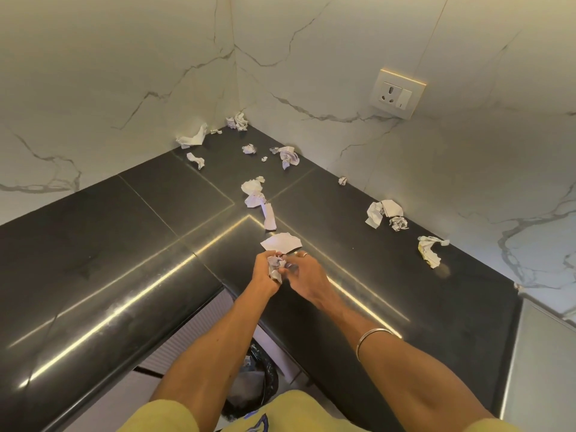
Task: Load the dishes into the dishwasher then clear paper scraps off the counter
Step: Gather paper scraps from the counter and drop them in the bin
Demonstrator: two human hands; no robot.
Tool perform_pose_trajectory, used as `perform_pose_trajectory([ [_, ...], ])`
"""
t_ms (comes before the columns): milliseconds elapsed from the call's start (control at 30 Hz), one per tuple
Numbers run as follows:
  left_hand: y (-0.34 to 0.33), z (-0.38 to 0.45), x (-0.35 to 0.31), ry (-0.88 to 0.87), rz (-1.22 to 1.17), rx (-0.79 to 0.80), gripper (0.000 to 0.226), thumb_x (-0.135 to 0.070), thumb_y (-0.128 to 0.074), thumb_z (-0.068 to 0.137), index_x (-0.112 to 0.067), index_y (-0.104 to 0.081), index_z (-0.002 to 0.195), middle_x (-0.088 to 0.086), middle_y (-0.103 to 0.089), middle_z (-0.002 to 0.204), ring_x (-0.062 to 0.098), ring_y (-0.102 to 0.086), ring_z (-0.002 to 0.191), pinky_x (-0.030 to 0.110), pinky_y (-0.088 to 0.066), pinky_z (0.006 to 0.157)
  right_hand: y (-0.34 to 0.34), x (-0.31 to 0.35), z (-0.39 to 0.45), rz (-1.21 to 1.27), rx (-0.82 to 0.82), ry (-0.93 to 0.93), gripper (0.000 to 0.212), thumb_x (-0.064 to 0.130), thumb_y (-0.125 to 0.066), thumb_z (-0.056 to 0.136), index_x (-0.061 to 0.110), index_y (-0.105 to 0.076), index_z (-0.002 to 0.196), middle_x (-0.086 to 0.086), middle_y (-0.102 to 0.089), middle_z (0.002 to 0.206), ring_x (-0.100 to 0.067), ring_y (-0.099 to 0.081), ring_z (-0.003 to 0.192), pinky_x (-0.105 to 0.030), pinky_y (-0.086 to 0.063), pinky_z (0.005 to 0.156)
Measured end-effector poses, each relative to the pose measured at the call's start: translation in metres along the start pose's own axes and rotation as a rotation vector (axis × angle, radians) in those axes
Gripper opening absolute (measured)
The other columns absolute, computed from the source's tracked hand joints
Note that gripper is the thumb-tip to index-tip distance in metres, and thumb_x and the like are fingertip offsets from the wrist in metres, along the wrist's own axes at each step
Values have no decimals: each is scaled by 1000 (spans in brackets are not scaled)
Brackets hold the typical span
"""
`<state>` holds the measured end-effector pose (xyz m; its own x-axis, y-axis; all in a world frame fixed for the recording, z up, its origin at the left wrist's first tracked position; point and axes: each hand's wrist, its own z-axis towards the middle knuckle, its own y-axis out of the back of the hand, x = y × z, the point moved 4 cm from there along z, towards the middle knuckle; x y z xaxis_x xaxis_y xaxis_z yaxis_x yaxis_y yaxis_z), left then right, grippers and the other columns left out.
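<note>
No brand or readable writing shows anywhere; some paper scraps carry faint print too small to make out.

The left hand [265,271] is curled round a crumpled paper wad [275,269], gripping it just above the inner corner of the counter [93,244]. The right hand [304,275] is beside it, fingertips touching the same wad; whether it grasps anything itself cannot be told, as its fingers are blurred. A ring sits on one right finger and a thin metal bangle [372,341] on the right forearm. Just beyond both hands lies a flat torn sheet [281,242], and past it a string of crumpled scraps [254,193] leads toward the back corner. More scraps lie along the right wall [385,213] and near the corner.

The counter is glossy black stone, L-shaped, with bright light streaks. The walls are white marble with grey veins, and a wall socket [397,94] sits on the right. Below the counter edge stands a dark bin [258,388].
</note>
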<state>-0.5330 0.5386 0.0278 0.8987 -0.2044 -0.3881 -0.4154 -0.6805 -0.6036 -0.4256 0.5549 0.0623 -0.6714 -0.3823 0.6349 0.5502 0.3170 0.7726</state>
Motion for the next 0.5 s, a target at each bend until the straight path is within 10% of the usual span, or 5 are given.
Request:
perform_pose_trajectory([
  [267, 11, -3, -11, -38, 12, -93, 23, -17, -51, 89, -9, -50, 67, 2, -54, 53, 11, -49, 32, 14, -31, 29, -22, 20, 12, -301, -4, 267, 22, 30, -60, 95, 26, -74, 113, 0, -57, 112, -19, -57, 95, -26, -47, 75],
  [500, 39, 1, -26, -220, 110, -520, 18, -22, -66, 86, -7, -62, 77, 7, -62, 71, 21, -57, 62, 34, -50, 66, -43, 33, 17, -193, 87, 337, 27, 36, -52, 98, 35, -63, 123, 4, -48, 123, -13, -50, 101, -28, -50, 79],
])
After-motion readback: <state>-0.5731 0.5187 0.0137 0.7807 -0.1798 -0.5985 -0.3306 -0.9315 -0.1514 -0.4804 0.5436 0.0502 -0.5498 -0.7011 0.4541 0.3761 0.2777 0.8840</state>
